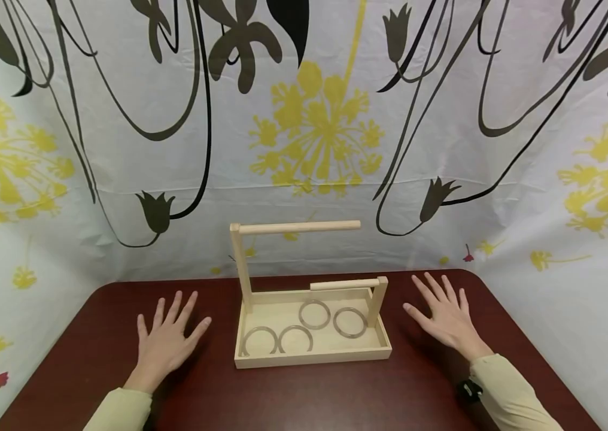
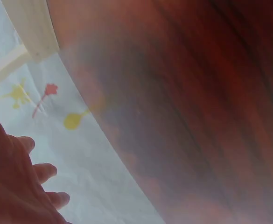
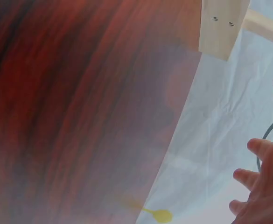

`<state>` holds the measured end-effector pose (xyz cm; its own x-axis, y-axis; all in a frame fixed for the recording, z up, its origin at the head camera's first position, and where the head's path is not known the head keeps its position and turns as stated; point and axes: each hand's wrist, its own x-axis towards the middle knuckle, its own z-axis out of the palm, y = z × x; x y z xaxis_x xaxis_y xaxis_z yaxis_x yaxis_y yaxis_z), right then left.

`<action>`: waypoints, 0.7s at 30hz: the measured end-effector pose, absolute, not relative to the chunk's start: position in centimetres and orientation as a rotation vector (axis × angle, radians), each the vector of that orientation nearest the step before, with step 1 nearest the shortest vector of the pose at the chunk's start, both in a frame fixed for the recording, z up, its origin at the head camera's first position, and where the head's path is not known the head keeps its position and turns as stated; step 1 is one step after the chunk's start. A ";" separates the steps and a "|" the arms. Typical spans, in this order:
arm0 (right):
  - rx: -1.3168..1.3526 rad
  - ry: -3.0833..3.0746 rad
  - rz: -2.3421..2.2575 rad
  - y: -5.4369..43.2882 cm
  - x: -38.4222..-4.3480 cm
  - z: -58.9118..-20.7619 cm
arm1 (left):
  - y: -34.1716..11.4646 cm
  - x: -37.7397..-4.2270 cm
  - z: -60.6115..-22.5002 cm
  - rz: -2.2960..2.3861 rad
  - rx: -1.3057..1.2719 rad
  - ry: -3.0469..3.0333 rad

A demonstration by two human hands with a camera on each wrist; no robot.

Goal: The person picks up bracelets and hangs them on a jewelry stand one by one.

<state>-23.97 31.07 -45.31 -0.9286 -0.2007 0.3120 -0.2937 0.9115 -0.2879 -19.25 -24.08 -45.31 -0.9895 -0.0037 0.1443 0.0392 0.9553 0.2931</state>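
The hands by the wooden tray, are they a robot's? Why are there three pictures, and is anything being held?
No robot here! They are a person's bare left hand and right hand, fingers spread, one on each side of the tray. The big picture comes from a camera worn on the head, looking forward and down. The other two come from cameras on the wrists, so they show mostly table and some fingers. The tray sits on the table, with a patterned cloth behind. Four rings lie inside it. A tall post holds a long bar, and a short post holds a shorter bar. Neither hand is holding anything.
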 end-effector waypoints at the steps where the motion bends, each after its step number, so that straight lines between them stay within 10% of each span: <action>1: 0.380 -2.783 0.495 31.0 -23.9 -45.3 | -23.8 -19.2 -45.3 -0.450 -0.036 -2.970; 21: 0.546 -2.574 0.652 29.0 -22.4 -44.8 | -19.1 -18.9 -46.1 -0.526 -0.316 -2.972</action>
<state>-22.43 28.95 -44.82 -0.8312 -0.2644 0.4891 -0.4654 0.8121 -0.3520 -18.87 -19.06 -46.11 -0.9727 0.1849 0.1403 0.2218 0.9186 0.3272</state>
